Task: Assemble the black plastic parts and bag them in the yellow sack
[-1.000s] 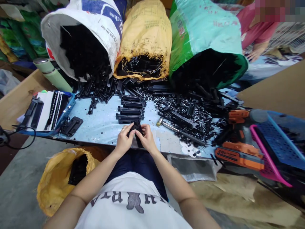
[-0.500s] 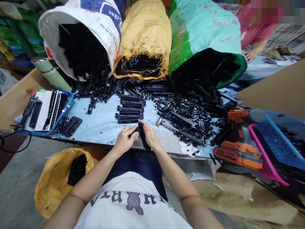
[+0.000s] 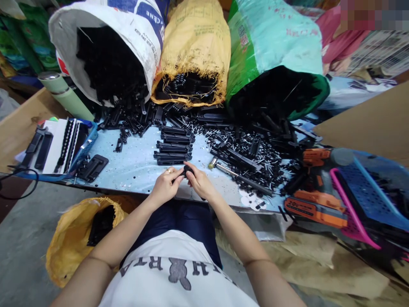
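Note:
My left hand (image 3: 166, 185) and my right hand (image 3: 198, 182) meet at the near edge of the pale blue table (image 3: 137, 164). Both pinch a small black plastic part (image 3: 187, 171) between their fingertips; most of it is hidden by the fingers. A ring shows on my left hand. Just beyond my hands lies a neat stack of long black plastic pieces (image 3: 174, 145). A metal hammer (image 3: 234, 174) rests right of them.
Three open sacks, white (image 3: 128, 34), yellow (image 3: 194, 47) and green (image 3: 275, 47), spill black parts onto the table. An orange cordless drill (image 3: 315, 183) and blue and pink baskets (image 3: 370, 192) are at right. A yellow sack (image 3: 79, 238) sits on the floor at left. A blue tray (image 3: 60, 147) is at left. Another person sits at far right.
The black part my right hand held out lengthwise half a second ago is now tucked between both hands' fingertips. My hands stayed at the table edge.

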A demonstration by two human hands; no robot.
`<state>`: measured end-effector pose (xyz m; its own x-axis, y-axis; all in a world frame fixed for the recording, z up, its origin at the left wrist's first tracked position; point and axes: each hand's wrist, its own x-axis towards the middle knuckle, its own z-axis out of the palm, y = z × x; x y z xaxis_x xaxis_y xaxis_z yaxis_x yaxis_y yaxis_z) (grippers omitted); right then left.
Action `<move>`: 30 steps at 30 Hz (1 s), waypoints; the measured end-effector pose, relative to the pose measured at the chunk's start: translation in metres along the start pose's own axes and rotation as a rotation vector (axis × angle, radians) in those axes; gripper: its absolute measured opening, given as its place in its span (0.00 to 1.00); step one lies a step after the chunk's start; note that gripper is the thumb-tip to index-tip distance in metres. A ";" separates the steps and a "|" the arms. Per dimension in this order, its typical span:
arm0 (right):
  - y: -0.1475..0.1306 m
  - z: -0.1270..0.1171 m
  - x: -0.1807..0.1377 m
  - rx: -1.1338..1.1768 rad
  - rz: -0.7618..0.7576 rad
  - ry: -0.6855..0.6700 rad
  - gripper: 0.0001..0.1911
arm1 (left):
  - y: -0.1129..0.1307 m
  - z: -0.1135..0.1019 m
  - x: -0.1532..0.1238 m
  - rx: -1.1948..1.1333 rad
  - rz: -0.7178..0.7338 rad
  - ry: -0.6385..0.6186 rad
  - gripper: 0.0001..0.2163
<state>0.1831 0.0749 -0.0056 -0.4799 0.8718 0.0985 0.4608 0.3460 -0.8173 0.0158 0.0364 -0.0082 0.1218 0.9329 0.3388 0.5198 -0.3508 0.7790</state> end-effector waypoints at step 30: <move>-0.028 0.013 -0.022 0.116 -0.049 0.323 0.28 | 0.015 0.014 -0.002 -0.108 0.244 0.210 0.18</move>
<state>0.1708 0.0417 0.0079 -0.2297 0.9263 0.2987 0.3465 0.3646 -0.8643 0.0353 0.0302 -0.0053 0.0492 0.7875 0.6143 0.4026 -0.5786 0.7094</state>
